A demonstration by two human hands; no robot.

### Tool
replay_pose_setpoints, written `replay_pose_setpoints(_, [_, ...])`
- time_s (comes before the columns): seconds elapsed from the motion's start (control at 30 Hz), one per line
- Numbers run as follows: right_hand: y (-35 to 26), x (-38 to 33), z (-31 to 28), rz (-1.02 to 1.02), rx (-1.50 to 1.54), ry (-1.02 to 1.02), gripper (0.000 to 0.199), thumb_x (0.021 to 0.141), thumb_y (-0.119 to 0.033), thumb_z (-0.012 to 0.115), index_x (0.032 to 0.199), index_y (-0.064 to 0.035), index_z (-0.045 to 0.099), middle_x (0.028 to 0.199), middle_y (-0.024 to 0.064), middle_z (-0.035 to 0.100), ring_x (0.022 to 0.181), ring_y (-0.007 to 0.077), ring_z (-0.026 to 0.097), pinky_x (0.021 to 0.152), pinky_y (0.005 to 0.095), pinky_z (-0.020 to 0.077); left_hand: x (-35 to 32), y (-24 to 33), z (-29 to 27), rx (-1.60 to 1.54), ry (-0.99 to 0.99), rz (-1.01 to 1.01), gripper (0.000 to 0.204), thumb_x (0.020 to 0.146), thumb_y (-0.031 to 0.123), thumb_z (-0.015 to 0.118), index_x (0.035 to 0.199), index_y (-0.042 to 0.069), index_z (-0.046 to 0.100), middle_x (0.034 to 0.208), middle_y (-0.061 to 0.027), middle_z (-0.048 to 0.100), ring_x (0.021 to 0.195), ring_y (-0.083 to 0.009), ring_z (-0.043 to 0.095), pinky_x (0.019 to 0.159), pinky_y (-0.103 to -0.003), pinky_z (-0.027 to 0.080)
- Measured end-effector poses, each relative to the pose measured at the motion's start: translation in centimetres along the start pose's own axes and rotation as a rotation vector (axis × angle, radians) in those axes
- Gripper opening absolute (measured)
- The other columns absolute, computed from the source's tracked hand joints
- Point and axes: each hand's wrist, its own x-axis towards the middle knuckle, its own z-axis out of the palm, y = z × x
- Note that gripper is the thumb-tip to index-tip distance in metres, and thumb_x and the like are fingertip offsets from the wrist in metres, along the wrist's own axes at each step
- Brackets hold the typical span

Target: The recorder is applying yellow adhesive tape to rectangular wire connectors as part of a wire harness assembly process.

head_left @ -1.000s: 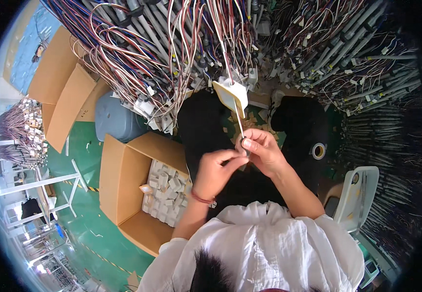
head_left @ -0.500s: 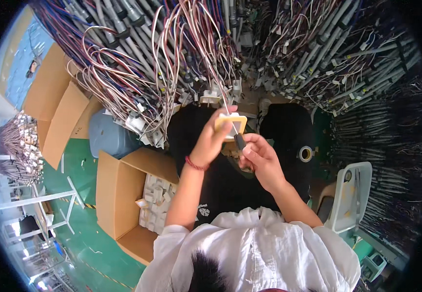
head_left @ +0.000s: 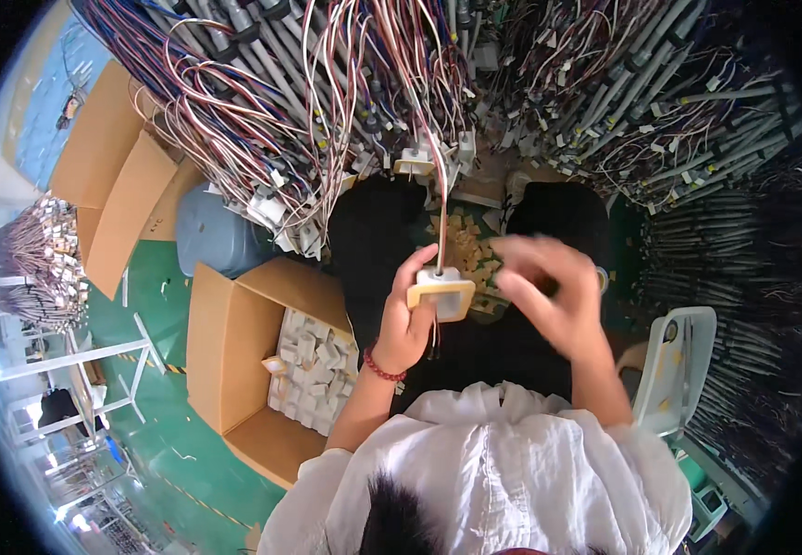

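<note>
My left hand point(head_left: 404, 326) grips a small white plastic box with a tan square rim point(head_left: 454, 294), its thumb pressed on the rim. A cable of red, white and dark wires point(head_left: 440, 203) runs down into the box from the bundles above. Thin wire ends point(head_left: 435, 340) hang out below the rim. To the right, apart from the box, is my right hand point(head_left: 558, 294), blurred by motion. Its thumb and forefinger look spread, but the other fingers are unclear, and I cannot see whether they hold anything.
Thick bundles of grey tubes and wires point(head_left: 262, 92) hang ahead and along the right. A cardboard box point(head_left: 220, 351) of white plastic parts stands left, near a blue-grey stool point(head_left: 220, 231). Small tan pieces point(head_left: 466, 250) lie between my knees. A clear plastic bin point(head_left: 677, 370) is at right.
The box has moved slightly nearer to me in my left hand. My right hand has left it, moving right; the black piece it held at the wire is out of sight. Wire ends now hang below.
</note>
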Motion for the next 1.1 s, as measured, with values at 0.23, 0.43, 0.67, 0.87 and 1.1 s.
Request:
replay_pose_setpoints(0.23, [2.4, 3.7, 1.9, -0.089, 0.215, -0.558, 0.014, 0.080, -0.013, 0.070, 0.087, -0.0008, 0.070, 0.077, 0.0115, 0.061, 0.071, 0.0222, 0.058, 0.064, 0.0316, 0.0452, 0.1, 3.3, -0.9, 0.027, -0.170, 0.027, 0.071, 0.093, 0.016, 0.051, 0.148, 0.002, 0.006, 0.127, -0.0182, 0.051, 0.110, -0.0215, 0.054, 0.094, -0.031, 0.041])
replay_pose_setpoints(0.43, [0.9, 2.9, 2.6, -0.237, 0.191, -0.240, 0.009, 0.079, -0.008, 0.069, 0.079, 0.0011, 0.069, 0.076, 0.0095, 0.061, 0.067, 0.0201, 0.058, 0.060, 0.0299, 0.0450, -0.5, 3.8, 0.1, -0.087, -0.139, -0.024, 0.072, 0.094, 0.022, 0.056, 0.147, 0.001, 0.012, 0.128, -0.0144, 0.048, 0.113, -0.0183, 0.050, 0.096, -0.030, 0.039])
replay_pose_setpoints(0.67, [1.5, 2.8, 2.1, -0.078, 0.325, -0.382, 0.012, 0.082, -0.009, 0.067, 0.086, 0.0019, 0.069, 0.079, 0.0084, 0.061, 0.072, 0.0161, 0.058, 0.063, 0.0270, 0.0452, -1.4, 3.3, 1.5, -0.119, -0.041, -0.012, 0.070, 0.094, 0.020, 0.056, 0.146, 0.000, 0.015, 0.130, -0.0131, 0.047, 0.114, -0.0171, 0.049, 0.096, -0.029, 0.039])
replay_pose_setpoints(0.87, [2.1, 3.7, 0.3, 0.001, 0.347, -0.557, 0.018, 0.078, -0.012, 0.073, 0.090, 0.0011, 0.070, 0.082, 0.0062, 0.061, 0.076, 0.0149, 0.058, 0.067, 0.0271, 0.0457, -0.4, 3.9, 0.7, 0.152, -0.089, 0.026, 0.069, 0.090, 0.020, 0.058, 0.145, 0.000, 0.019, 0.110, -0.0190, 0.060, 0.098, -0.0299, 0.061, 0.085, -0.035, 0.048])
replay_pose_setpoints(1.1, [1.7, 1.9, 1.1, -0.178, 0.253, -0.287, 0.010, 0.077, -0.007, 0.072, 0.084, -0.0009, 0.072, 0.080, 0.0071, 0.062, 0.072, 0.0172, 0.058, 0.064, 0.0278, 0.0454, 0.1, 4.3, 0.4, 0.208, -0.096, 0.038, 0.072, 0.085, 0.017, 0.061, 0.144, 0.003, 0.024, 0.112, -0.0189, 0.058, 0.097, -0.0319, 0.061, 0.083, -0.035, 0.048])
